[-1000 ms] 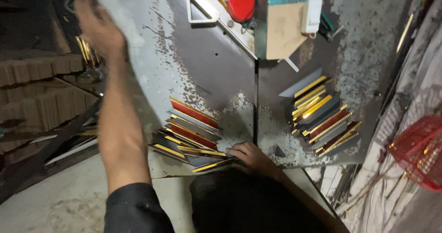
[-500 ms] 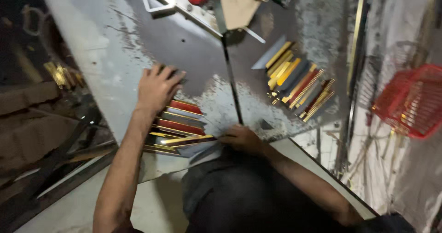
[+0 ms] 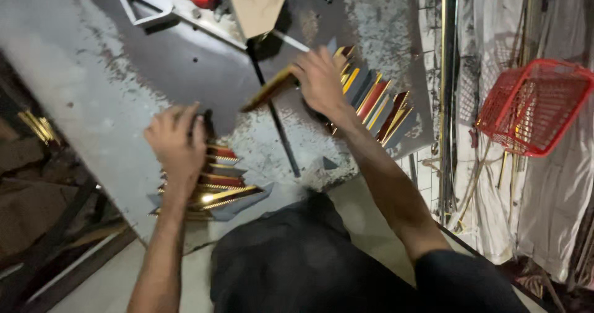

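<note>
My left hand (image 3: 176,143) rests on top of a stack of short mitred frame moulding pieces (image 3: 216,189), gold, red and dark, at the near edge of the grey metal table (image 3: 93,71). My right hand (image 3: 318,81) is raised over the table and grips one gold moulding piece (image 3: 267,90), held tilted above the slot in the table. Just right of that hand lies a second row of gold and red moulding pieces (image 3: 374,105), partly hidden by the hand.
A red-and-white machine part with a wooden block (image 3: 247,3) stands at the table's far edge. A red wire basket (image 3: 532,105) hangs at the right among pale cloth. Long metal strips (image 3: 445,90) lean by the table's right side. Dark planks lie left.
My right hand rose from the near stack, took a gold piece and carried it toward the right-hand row. My left hand stayed on the near stack. The camera tilted.
</note>
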### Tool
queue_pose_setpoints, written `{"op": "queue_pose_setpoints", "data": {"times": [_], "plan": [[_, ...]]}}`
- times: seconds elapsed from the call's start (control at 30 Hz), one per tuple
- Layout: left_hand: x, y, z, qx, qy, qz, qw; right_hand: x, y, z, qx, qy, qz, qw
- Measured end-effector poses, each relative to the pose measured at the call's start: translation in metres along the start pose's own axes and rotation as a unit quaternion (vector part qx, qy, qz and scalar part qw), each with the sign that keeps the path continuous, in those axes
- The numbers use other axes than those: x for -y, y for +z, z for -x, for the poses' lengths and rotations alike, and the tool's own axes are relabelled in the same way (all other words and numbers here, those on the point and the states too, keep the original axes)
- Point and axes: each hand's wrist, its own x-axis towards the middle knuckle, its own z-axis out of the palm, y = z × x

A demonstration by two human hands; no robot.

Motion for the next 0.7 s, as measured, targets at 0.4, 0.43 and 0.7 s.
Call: {"op": "queue_pose_setpoints", "data": {"times": [0.4, 0.43, 0.7], "plan": [[-0.042, 0.080, -0.029, 0.047, -0.004, -0.116, 0.992, -0.008, 0.042, 0.013, 0.107, -0.083, 0.123, 0.983], [-0.040, 0.082, -0.031, 0.040, 0.013, -0.119, 0.992, -0.008, 0.044, 0.009, 0.112, -0.081, 0.130, 0.982], [-0.042, 0.082, -0.040, -0.008, 0.016, 0.016, 1.000, -0.006, 0.039, -0.011, 0.187, -0.029, 0.135, 0.973]]}}
